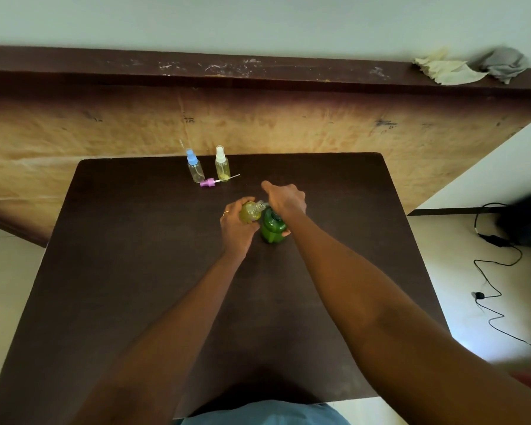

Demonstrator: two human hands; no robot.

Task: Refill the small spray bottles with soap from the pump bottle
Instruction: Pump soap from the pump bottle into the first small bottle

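A person sits or stands at a dark brown table (135,271), seen from above, both bare forearms reaching forward over it.

Around the middle of the table, somewhat nearer its far edge, stands a green pump bottle (272,230). The right hand (285,199) lies on top of it and covers the pump head. Its index finger points away toward the far edge, and a thumb or fingertip curls against the bottle's right side, so the hand grasps the bottle from above.

The left hand (236,228) grips a small clear bottle (250,211) just to the left of the pump bottle. This small bottle has no cap, holds yellow-green liquid, and is tilted so its open neck points right, toward the pump head under the right hand. Whether the neck touches the spout cannot be told. A ring (225,213) shows on one finger of the left hand.

Near the far edge, left of centre, two more small bottles stand upright side by side. The blue-capped one (195,168), on the left, looks almost empty. The white-capped one (222,167) holds yellowish liquid. A purple sprayer (210,181) with its thin tube lies flat on the table just in front of them.

Beyond the table a worn wooden panel rises to a dark ledge (105,61). A pale cloth (448,72) and a grey cloth (503,64) lie crumpled at its right end. A black cable (497,271) trails over the light floor to the right of the table.
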